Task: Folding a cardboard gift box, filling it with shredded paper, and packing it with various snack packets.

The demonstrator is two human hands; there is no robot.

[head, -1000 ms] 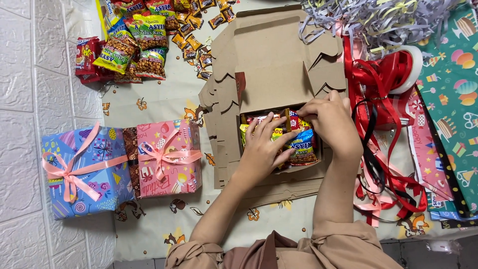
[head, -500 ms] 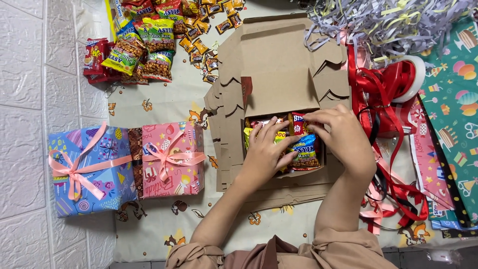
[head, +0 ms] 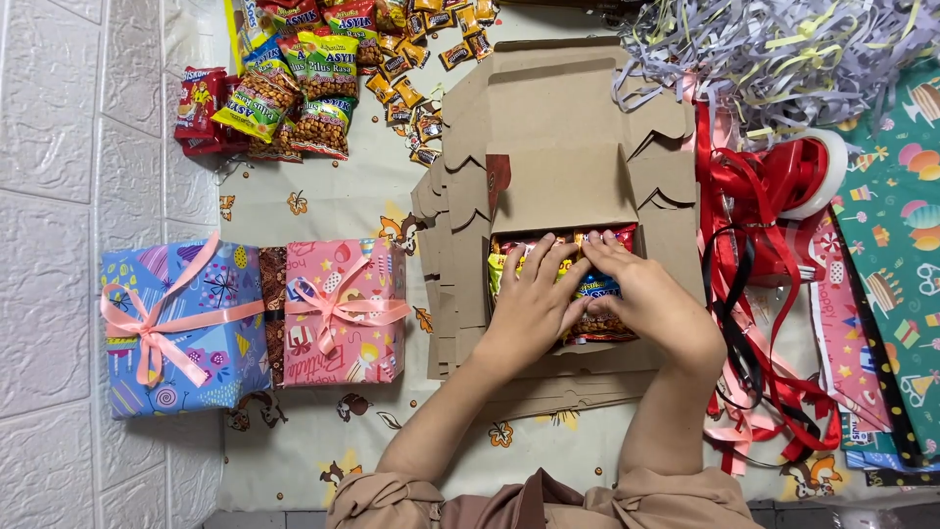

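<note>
Two hands pressed flat on snack packets inside one open cardboard box.

The left hand (head: 534, 299) and the right hand (head: 641, 294) lay side by side, fingers stretched out and close together, palms down on the snack packets (head: 597, 328) filling the open cardboard box (head: 563, 186), which sat mid-table on a stack of flat cardboard blanks (head: 446, 284); how many packets lay under the hands could not be told. Two wrapped gifts stood touching at the left: a blue gift (head: 181, 328) and a pink gift (head: 343, 313), each tied with a pink ribbon. A pile of loose snack packets (head: 294, 83) lay above them. Red ribbon (head: 759, 230), shredded paper (head: 783, 49) and wrapping paper (head: 896, 216) crowded the box's right side.
</note>
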